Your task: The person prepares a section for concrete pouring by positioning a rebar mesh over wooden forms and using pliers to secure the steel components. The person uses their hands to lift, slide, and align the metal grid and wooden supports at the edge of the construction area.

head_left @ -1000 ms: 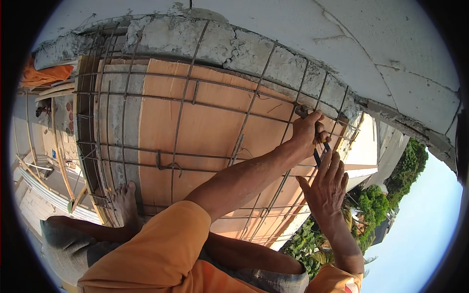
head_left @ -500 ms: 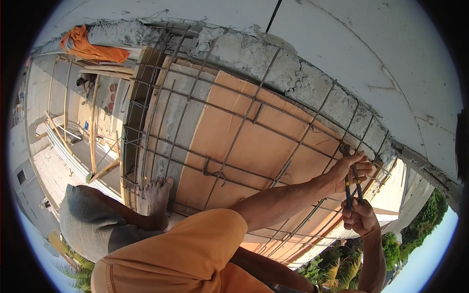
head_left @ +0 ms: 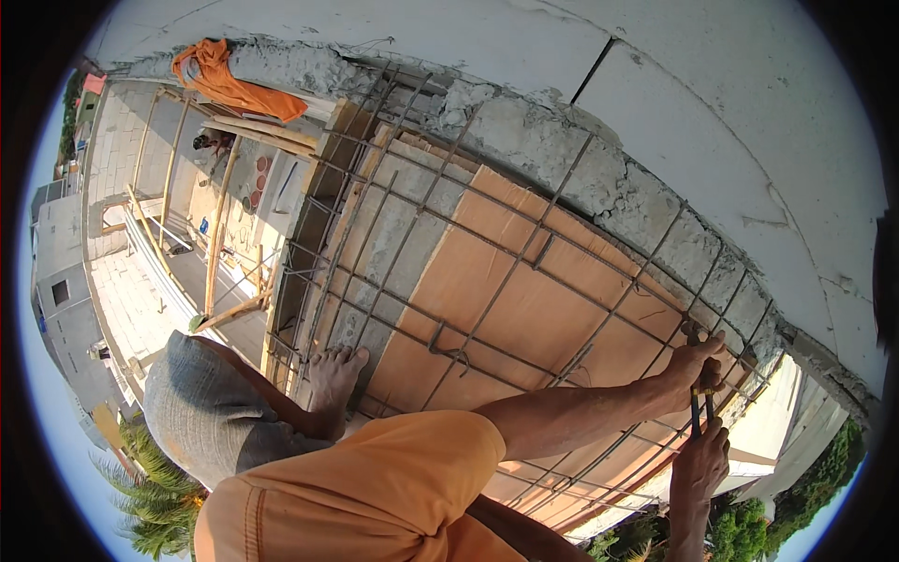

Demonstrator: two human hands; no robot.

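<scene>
My left hand (head_left: 691,368) is closed around the upper part of a pair of pincers (head_left: 697,410) with black and yellow handles, close to its head. Lower down, my right hand (head_left: 700,461) grips the ends of the handles. The jaws meet a crossing of the rebar grid (head_left: 518,255) near its right end; fingers partly cover them, and whether a tie wire sits there is too small to tell. Beneath the grid lies a plywood sheet (head_left: 524,309). My bare foot (head_left: 339,367) rests at the grid's left side, by the concrete strip.
A rough broken concrete edge (head_left: 552,155) borders the grid under a pale slab (head_left: 721,103). An orange cloth (head_left: 229,82) hangs at the upper left. Beyond the wooden form board (head_left: 339,140), a drop opens to a lower level with poles (head_left: 222,220) and a person (head_left: 213,142).
The view has shifted, so the grid sits farther right. My left fingers have closed in around the pincers, and the handles are now closer together in my right hand.
</scene>
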